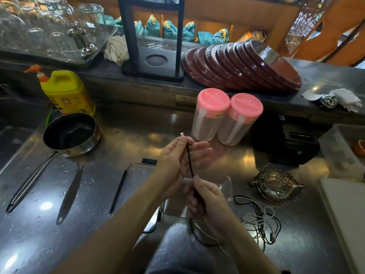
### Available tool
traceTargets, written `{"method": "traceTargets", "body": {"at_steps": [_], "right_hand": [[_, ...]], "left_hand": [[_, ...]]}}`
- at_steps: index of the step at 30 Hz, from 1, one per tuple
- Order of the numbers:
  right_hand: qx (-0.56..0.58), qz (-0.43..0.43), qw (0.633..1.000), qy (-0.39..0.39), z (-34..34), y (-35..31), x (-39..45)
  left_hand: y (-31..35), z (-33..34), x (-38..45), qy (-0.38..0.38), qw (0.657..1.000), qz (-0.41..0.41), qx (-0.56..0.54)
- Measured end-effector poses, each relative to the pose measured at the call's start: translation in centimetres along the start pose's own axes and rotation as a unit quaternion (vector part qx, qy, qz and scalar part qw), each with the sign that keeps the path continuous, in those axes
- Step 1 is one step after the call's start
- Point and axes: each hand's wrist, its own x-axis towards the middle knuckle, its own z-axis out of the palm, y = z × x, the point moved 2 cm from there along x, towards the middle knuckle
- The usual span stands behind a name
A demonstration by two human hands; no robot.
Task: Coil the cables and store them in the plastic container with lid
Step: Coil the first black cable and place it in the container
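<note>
Left hand [177, 155] raised farther out, thumb pinching against fingers; right hand [205, 196] nearer, fingers curled, both forearms converging.

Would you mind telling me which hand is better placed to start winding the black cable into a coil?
The right hand: it pinches the black cable lower down, nearest the slack, while the left hand anchors the plug end.
</note>
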Motion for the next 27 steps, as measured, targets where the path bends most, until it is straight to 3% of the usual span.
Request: {"method": "traceTargets", "body": {"at_steps": [9,16,18,22,25,27], "right_hand": [[0.018,0.072,0.995,-0.070,-0.1,0.6,0.2],[-0.105,0.159,0.976,-0.105,-4.7,-0.7,1.7],[-0.186,0.185,0.955,-0.140,-6.3,-1.9,2.8],[-0.408,0.206,0.865,-0.209,-7.8,-5.9,4.8],[-0.517,0.198,0.810,-0.193,-8.3,-9.0,6.5],[-0.562,0.166,0.797,-0.148,-7.9,-10.7,7.4]], "left_hand": [[-0.1,-0.2,-0.4,0.024,0.997,-0.056,-0.039],[0.2,-0.5,-1.2,-0.012,0.993,-0.093,0.072],[-0.2,-0.5,-1.7,-0.042,0.985,-0.124,0.108],[-1.3,-0.7,-2.4,-0.072,0.973,-0.165,0.147],[-2.2,-0.7,-2.6,-0.072,0.958,-0.186,0.205],[-3.1,-0.9,-2.4,-0.049,0.949,-0.188,0.247]]}}
